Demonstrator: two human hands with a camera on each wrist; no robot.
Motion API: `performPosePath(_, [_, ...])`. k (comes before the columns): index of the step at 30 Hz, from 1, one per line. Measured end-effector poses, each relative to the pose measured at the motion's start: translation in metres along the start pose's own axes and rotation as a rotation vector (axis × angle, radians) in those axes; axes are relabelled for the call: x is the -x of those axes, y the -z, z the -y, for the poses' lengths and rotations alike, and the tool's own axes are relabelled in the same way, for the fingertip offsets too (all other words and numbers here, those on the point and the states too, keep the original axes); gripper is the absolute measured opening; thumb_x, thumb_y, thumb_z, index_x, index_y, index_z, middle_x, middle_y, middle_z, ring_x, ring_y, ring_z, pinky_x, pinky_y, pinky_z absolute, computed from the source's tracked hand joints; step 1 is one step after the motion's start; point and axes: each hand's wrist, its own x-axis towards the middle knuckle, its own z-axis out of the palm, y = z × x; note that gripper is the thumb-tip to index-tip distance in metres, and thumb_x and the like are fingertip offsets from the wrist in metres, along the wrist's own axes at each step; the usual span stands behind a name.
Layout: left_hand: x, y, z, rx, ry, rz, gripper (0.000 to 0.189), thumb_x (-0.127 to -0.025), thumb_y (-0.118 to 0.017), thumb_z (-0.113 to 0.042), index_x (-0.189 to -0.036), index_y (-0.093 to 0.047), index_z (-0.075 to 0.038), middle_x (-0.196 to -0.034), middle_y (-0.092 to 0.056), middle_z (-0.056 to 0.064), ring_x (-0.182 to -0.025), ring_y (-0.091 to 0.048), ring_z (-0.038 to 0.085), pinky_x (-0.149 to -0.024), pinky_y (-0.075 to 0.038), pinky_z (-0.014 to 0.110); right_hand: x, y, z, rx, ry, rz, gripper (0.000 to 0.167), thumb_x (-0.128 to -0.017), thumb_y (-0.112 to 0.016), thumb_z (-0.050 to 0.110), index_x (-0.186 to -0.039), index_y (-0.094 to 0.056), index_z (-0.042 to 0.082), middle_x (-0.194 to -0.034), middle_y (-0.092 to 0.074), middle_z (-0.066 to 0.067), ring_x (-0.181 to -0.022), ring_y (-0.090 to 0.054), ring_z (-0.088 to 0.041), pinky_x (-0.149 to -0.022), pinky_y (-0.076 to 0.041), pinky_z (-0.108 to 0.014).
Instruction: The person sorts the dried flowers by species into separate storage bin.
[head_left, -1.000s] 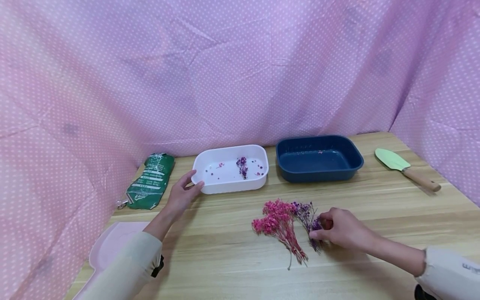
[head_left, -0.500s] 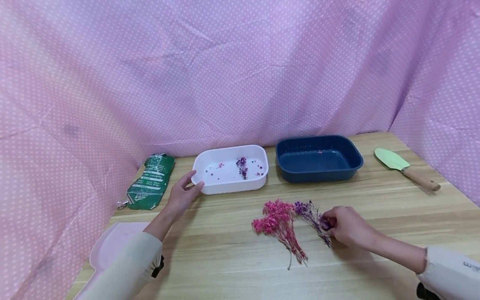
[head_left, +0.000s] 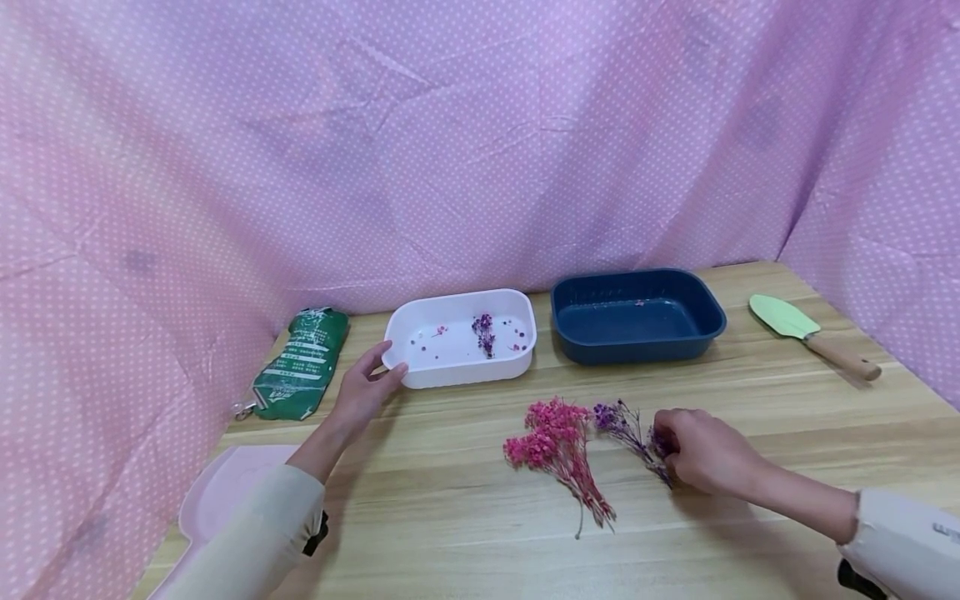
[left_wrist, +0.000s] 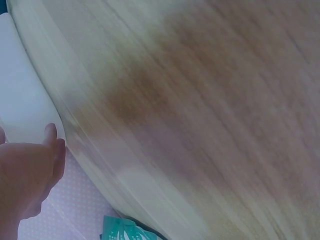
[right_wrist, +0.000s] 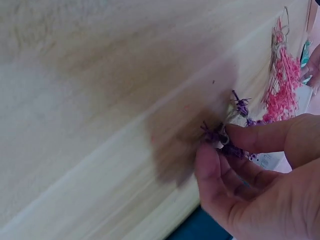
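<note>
My left hand [head_left: 363, 385] holds the left end of a white plastic tub [head_left: 468, 372], thumb at the front corner and a finger at the rim. In the left wrist view the fingers lie against its wall. Inside the tub are a small purple dried flower sprig [head_left: 484, 333] and loose petals. My right hand [head_left: 708, 454] pinches purple dried flowers [right_wrist: 216, 135] between thumb and fingertips, low over the table. Part of them is hidden by the fingers. Another purple sprig [head_left: 626, 432] lies right beside it. Left of that lies a bunch of pink dried flowers [head_left: 558, 442].
A dark blue tub [head_left: 641, 348] stands right of the white one. At the far right lies a green trowel [head_left: 783, 318] with a wooden handle. A green bag [head_left: 303, 362] and a pale pink flat object [head_left: 232, 487] are at the left. Pink dotted cloth [head_left: 465, 150] hangs behind.
My right hand has drawn the purple flowers a little to the right, away from the pink bunch; the purple stems have swung and shifted rightward. The left hand and white tub have stayed put.
</note>
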Motion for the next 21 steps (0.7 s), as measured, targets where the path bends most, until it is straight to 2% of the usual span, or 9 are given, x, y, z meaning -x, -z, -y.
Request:
performPosePath(6, [0.000, 0.000, 0.000, 0.000, -0.006, 0.008, 0.070, -0.093, -0.062, -0.037, -0.152, -0.028, -0.020, -0.153, -0.031, 0.012, -0.133, -0.041, 0.032, -0.105, -0.042, 0.041, -0.003, 0.013, -0.007, -0.057, 0.009, -0.027, 0.021, -0.070, -0.073, -0.004, -0.082, -0.064, 0.010, -0.068, -0.057, 0.004, -0.063, -0.049, -0.011, -0.054, -0.043, -0.027])
performPosePath(10, [-0.001, 0.001, -0.001, 0.008, -0.011, 0.009, 0.070, -0.094, -0.062, -0.036, -0.152, -0.028, -0.020, -0.153, -0.031, 0.013, -0.133, -0.041, 0.032, -0.105, -0.042, 0.041, -0.006, 0.027, -0.012, -0.137, -0.039, -0.017, 0.020, -0.072, -0.076, -0.001, -0.089, -0.067, 0.005, -0.069, -0.061, 0.004, -0.066, -0.053, -0.011, -0.057, -0.045, -0.026])
performPosePath(12, [-0.001, 0.001, -0.001, 0.010, -0.012, 0.008, 0.070, -0.094, -0.062, -0.036, -0.152, -0.028, -0.019, -0.153, -0.031, 0.013, -0.133, -0.041, 0.032, -0.105, -0.042, 0.041, -0.008, 0.035, -0.013, -0.245, -0.092, 0.013, 0.025, -0.075, -0.074, -0.002, -0.098, -0.066, -0.003, -0.073, -0.064, 0.001, -0.068, -0.057, -0.013, -0.057, -0.049, -0.027])
performPosePath(15, [-0.001, 0.001, 0.000, 0.006, -0.006, 0.003, 0.069, -0.093, -0.063, -0.037, -0.152, -0.029, -0.020, -0.153, -0.031, 0.012, -0.133, -0.041, 0.031, -0.105, -0.042, 0.041, -0.014, 0.046, -0.015, -0.472, -0.159, 0.058, 0.037, -0.080, -0.071, -0.004, -0.113, -0.058, -0.014, -0.081, -0.066, -0.006, -0.072, -0.063, -0.017, -0.060, -0.057, -0.032])
performPosePath(18, [-0.001, 0.001, 0.000, 0.006, -0.012, 0.008, 0.070, -0.093, -0.062, -0.037, -0.152, -0.028, -0.019, -0.153, -0.030, 0.013, -0.134, -0.040, 0.032, -0.106, -0.041, 0.041, -0.021, 0.055, -0.016, -0.684, -0.204, 0.084, 0.042, -0.084, -0.068, -0.003, -0.120, -0.051, -0.017, -0.088, -0.065, -0.009, -0.075, -0.066, -0.019, -0.065, -0.060, -0.040])
performPosePath(21, [-0.001, 0.001, 0.000, 0.008, -0.010, 0.008, 0.070, -0.093, -0.062, -0.036, -0.152, -0.028, -0.020, -0.153, -0.031, 0.013, -0.133, -0.041, 0.032, -0.106, -0.041, 0.041, -0.031, 0.061, -0.014, -0.804, -0.201, 0.071, 0.044, -0.085, -0.069, -0.001, -0.121, -0.049, -0.016, -0.092, -0.066, -0.008, -0.078, -0.067, -0.017, -0.071, -0.060, -0.041])
